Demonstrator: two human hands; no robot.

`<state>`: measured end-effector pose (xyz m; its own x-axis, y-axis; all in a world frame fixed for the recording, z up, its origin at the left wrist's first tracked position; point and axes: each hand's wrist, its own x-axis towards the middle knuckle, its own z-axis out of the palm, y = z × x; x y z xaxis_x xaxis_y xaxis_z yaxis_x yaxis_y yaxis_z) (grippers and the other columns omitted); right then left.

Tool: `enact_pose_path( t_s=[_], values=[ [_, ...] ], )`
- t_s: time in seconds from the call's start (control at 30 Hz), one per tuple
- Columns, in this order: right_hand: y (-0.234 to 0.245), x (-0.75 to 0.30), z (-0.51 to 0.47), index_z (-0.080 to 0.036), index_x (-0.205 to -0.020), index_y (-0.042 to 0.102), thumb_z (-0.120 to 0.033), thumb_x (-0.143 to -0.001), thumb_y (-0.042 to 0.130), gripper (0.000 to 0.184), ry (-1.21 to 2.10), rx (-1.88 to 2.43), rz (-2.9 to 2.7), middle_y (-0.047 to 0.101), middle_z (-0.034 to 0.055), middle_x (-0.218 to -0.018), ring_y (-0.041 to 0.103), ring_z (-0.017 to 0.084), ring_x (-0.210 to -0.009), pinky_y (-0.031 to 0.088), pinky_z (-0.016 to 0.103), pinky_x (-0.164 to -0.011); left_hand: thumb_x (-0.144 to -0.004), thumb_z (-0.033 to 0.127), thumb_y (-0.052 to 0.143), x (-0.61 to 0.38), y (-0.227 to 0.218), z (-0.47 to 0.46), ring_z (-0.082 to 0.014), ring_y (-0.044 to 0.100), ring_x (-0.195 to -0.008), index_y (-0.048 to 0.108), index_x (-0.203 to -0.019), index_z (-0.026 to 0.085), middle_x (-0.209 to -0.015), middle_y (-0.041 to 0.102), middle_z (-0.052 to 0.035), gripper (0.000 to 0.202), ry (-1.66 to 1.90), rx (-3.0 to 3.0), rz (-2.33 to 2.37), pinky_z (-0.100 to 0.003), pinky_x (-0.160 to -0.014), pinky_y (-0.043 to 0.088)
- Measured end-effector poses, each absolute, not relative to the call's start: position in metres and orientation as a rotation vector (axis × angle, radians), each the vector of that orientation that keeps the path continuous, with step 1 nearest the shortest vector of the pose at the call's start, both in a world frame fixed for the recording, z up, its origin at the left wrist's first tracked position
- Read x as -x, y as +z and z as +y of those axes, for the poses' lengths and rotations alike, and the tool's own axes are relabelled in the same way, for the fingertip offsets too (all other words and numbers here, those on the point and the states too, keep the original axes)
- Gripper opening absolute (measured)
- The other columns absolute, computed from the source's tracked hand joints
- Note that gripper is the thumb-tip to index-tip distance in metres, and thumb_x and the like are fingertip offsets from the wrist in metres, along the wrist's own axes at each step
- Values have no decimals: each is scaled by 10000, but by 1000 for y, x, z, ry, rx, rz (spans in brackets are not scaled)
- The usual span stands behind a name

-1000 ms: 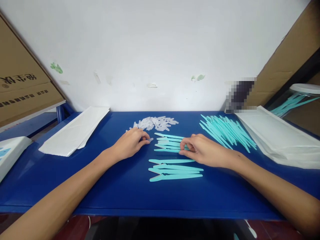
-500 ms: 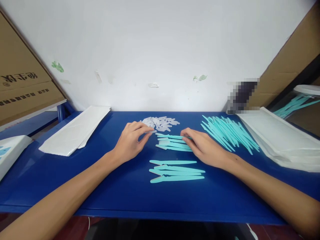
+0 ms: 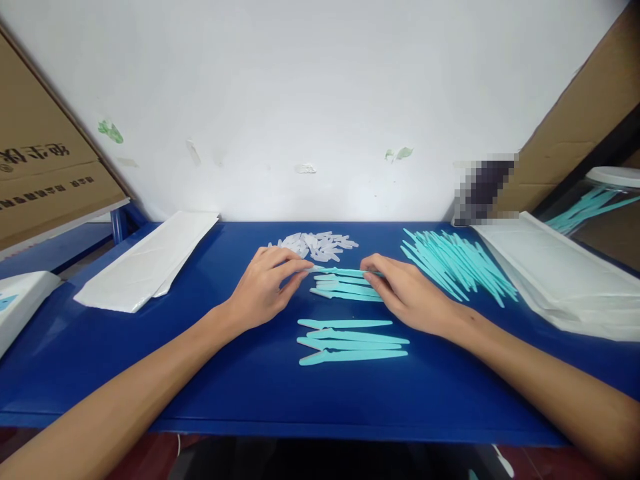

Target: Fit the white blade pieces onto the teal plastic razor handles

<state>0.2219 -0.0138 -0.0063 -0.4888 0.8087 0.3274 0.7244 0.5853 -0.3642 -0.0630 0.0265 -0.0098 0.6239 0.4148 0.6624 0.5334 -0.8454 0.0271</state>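
Observation:
My left hand [image 3: 267,283] rests on the blue table [image 3: 225,373], its fingertips pinched at the left tip of the top teal stick in a small row of teal plastic sticks [image 3: 345,285]. My right hand [image 3: 405,290] presses the right end of that same row with closed fingers. Whether a clear cap sits between my left fingers I cannot make out. A second row of three teal sticks [image 3: 353,340] lies nearer to me. A heap of small clear plastic caps [image 3: 315,245] lies just beyond my left hand.
A large fan of loose teal sticks [image 3: 457,267] lies at the back right. White bags are stacked at the right [image 3: 560,280] and at the left [image 3: 145,263]. A cardboard box [image 3: 45,173] stands far left, a clear container with teal sticks [image 3: 595,200] far right.
My left hand went from the table up to the cap heap, then over to the tip of the top stick. My right hand shifted up to the row's right end.

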Motion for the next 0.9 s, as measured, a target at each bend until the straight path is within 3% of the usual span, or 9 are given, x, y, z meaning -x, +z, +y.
enact_pose_path(
  t_s=[0.9],
  values=[
    [-2, -220, -16, -208, -1032, 489, -276, -1031, 356, 149, 197, 1262, -2351, 584, 13, -776, 478, 143, -562, 336, 294, -565, -1014, 224, 514, 63, -11, 27, -178, 588, -842, 677, -1110, 208, -976, 682, -57, 190, -1020, 2663, -871, -348, -732, 375]
  ],
)
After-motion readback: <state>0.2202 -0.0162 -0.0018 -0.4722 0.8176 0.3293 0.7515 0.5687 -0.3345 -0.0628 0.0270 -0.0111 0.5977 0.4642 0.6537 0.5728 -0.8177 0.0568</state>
